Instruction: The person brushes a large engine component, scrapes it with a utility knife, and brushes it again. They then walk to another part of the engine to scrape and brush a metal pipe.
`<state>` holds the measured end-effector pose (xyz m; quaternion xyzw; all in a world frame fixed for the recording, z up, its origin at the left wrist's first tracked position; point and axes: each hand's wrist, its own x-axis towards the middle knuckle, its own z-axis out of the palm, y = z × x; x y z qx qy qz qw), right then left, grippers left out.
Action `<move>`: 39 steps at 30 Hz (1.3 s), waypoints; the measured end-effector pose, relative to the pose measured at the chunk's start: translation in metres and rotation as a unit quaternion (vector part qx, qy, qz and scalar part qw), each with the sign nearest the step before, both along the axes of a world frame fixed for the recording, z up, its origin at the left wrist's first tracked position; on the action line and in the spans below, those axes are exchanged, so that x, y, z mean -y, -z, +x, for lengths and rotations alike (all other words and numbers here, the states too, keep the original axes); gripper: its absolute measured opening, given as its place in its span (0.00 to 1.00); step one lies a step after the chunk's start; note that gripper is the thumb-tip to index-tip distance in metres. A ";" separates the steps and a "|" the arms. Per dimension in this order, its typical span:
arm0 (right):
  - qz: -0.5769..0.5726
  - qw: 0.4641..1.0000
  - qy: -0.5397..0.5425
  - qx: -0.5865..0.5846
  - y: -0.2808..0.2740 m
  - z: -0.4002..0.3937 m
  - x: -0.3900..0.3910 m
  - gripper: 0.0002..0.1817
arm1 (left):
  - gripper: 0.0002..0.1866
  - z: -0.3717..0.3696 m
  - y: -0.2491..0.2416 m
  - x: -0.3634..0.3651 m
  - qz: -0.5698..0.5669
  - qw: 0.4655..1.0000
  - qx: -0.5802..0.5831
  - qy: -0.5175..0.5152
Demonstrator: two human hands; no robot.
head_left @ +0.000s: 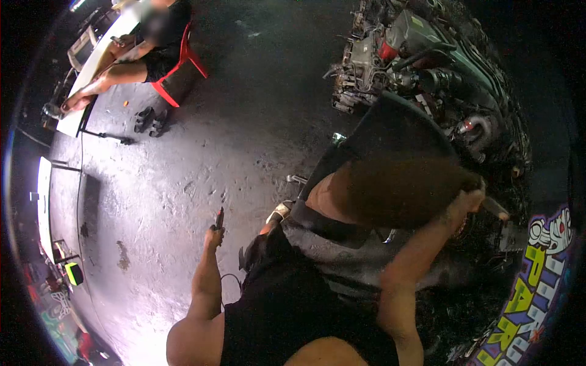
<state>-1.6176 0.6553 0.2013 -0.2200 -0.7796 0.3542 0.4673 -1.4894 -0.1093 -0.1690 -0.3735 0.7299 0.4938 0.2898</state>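
Note:
At arm's length over the floor, my left hand [213, 236] is closed around a slim dark hand tool [220, 218] with a red-orange part. My right hand [470, 201] reaches forward and is closed at the right edge of a dark brown padded panel [397, 190], which is slightly blurred. A tan patch [322, 199] shows at the panel's left end. Behind and under it is a black curved panel [406, 125] like a chair back. Shiny metal parts [297, 179] stick out beside it. The fingers of my right hand are partly hidden.
Greasy engines and metal parts [372, 67] are piled at the right. A person [162, 43] sits on a red chair [189, 58] at a white table [72, 122], with sandals [151, 120] on the floor nearby. Another white table [46, 207] stands left. A graffiti sign [525, 287] is lower right.

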 end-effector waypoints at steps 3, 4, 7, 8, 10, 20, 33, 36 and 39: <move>-0.242 0.933 0.256 0.074 0.028 -0.041 -0.020 0.23 | 0.12 -0.038 -0.001 -0.005 0.033 0.999 0.003 0.022; -0.285 0.943 0.174 0.006 0.059 -0.036 -0.053 0.24 | 0.12 -0.052 -0.007 -0.009 0.045 0.998 -0.003 0.036; -0.273 0.958 0.083 -0.003 0.060 -0.044 0.044 0.19 | 0.11 -0.094 -0.001 -0.022 0.048 0.997 -0.011 0.061; -0.276 0.959 0.058 0.010 0.063 -0.047 0.072 0.17 | 0.11 -0.105 0.004 -0.025 0.037 0.997 -0.009 0.068; -0.255 0.965 0.000 0.056 0.101 -0.044 0.084 0.17 | 0.11 -0.118 0.024 -0.028 0.051 0.995 0.010 0.087; -0.476 0.857 -0.183 0.081 0.138 0.041 0.082 0.23 | 0.11 -0.213 0.071 -0.067 0.204 0.965 0.076 0.145; -0.441 0.808 0.371 0.116 0.184 0.376 0.333 0.32 | 0.16 -0.287 0.051 -0.176 0.038 0.785 0.228 0.575; -0.426 0.732 0.498 0.189 0.194 0.406 0.394 0.31 | 0.16 -0.275 0.037 -0.238 0.074 0.707 0.200 0.674; -0.457 0.722 0.505 0.121 0.200 0.418 0.430 0.29 | 0.16 -0.221 -0.023 -0.324 0.165 0.602 0.173 0.762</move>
